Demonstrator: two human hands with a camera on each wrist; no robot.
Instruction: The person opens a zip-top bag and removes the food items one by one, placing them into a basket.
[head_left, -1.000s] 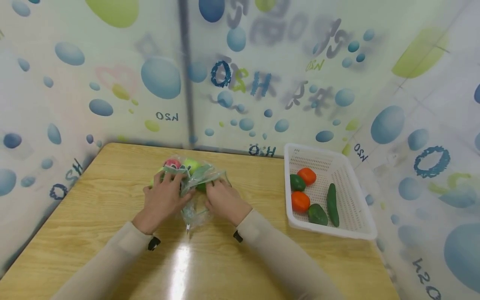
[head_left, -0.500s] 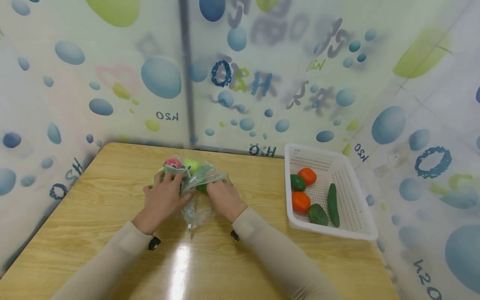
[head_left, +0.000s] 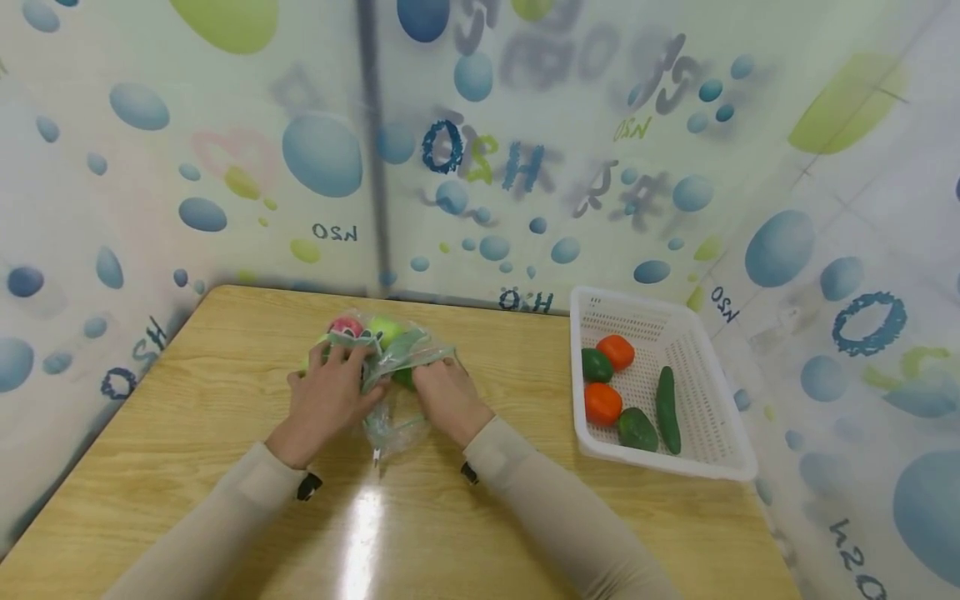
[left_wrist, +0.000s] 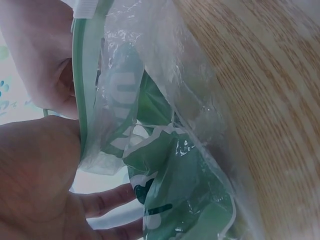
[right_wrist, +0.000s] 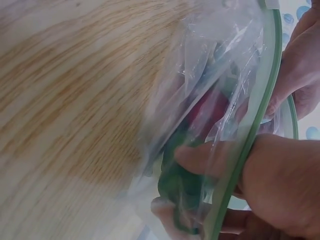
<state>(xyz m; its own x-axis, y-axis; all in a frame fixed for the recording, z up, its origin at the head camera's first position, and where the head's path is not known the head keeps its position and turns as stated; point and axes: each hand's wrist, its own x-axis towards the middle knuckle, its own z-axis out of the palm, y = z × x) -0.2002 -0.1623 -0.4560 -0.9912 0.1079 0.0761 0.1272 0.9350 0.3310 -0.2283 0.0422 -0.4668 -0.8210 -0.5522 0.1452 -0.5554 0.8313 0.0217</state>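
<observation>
A clear zip bag (head_left: pixel 393 425) with green printing and a green zip edge lies on the wooden table. Through it show a pink-red item (head_left: pixel 347 326) and a light green item (head_left: pixel 384 330), whose kinds the plastic obscures. My left hand (head_left: pixel 330 400) holds the bag's opening at its left side. My right hand (head_left: pixel 450 400) reaches inside the mouth. In the right wrist view, its thumb and fingers grip a dark green pepper (right_wrist: pixel 172 175) in the bag, near a dark red item (right_wrist: pixel 210 111). Plastic folds hide some of the contents.
A white perforated basket (head_left: pixel 708 400) stands at the table's right. It holds two orange-red round vegetables (head_left: pixel 602 404), a cucumber (head_left: pixel 666 410) and dark green vegetables (head_left: pixel 636 429). A patterned wall (head_left: pixel 480 225) borders the table's back edge.
Since a second ago, my right hand has moved slightly, its wrist shifting a little left. My left hand and the basket's contents stay as they were.
</observation>
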